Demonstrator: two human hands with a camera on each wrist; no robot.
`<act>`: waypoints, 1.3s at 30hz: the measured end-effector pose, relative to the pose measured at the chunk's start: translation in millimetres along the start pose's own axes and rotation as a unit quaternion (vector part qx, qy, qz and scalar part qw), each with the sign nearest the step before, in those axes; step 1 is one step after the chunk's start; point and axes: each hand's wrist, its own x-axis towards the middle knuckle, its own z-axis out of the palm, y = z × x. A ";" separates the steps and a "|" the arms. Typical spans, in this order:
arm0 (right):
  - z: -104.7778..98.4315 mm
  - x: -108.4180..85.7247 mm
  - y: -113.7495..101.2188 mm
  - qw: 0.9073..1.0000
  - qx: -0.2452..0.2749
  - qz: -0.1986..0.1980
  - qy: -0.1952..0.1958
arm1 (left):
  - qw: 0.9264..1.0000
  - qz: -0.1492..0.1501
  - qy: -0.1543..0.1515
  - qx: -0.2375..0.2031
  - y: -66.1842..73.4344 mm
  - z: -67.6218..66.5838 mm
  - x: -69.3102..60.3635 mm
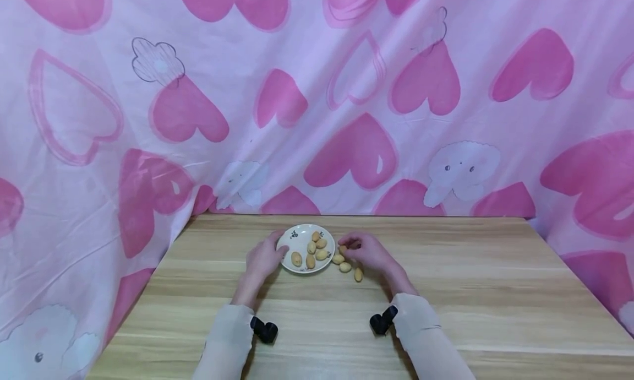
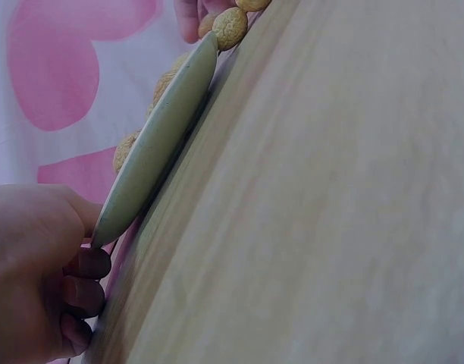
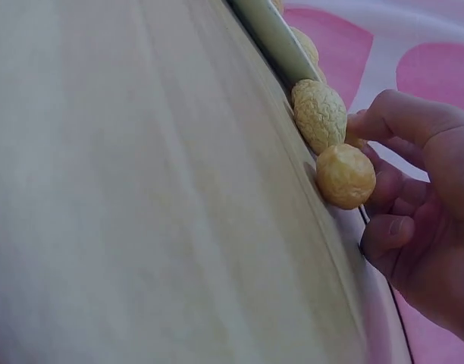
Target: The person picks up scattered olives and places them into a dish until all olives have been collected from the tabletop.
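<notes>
A small white plate [image 1: 292, 242] with dark printed motifs holds several tan, wrinkled, oval nuts [image 1: 321, 255]. My left hand [image 1: 263, 254] grips its left rim, thumb on top and fingers curled beneath, as the left wrist view shows. Just right of the plate, my right hand [image 1: 369, 252] pinches a tan nut [image 1: 343, 249], partly hidden by the fingers. On the table beside that hand lie more loose nuts: one pale nut [image 1: 338, 259] against the plate's edge, another nut [image 1: 345, 267] in front of it, and a browner nut [image 1: 359, 275] nearest me.
The wood-grain table [image 1: 317, 325] runs back to a pink curtain [image 1: 317, 93] printed with hearts, which hangs along the far edge and the left side. A small black device [image 1: 264, 330] sits at the left cuff, and a matching device [image 1: 383, 320] at the right cuff.
</notes>
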 end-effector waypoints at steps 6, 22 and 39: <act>1.9 -1.2 -13.3 1.000 0.004 -0.015 0.003 | 1.000 -0.001 -0.002 0.002 0.3 -0.2 -0.3; 25.7 2.2 -43.9 0.993 -0.041 -0.100 -0.050 | 1.000 0.005 0.003 -0.002 -1.1 -0.3 2.2; 27.1 -4.4 -55.6 0.985 -0.125 -0.105 -0.053 | 1.000 -0.002 -0.003 -0.004 -0.8 0.1 1.2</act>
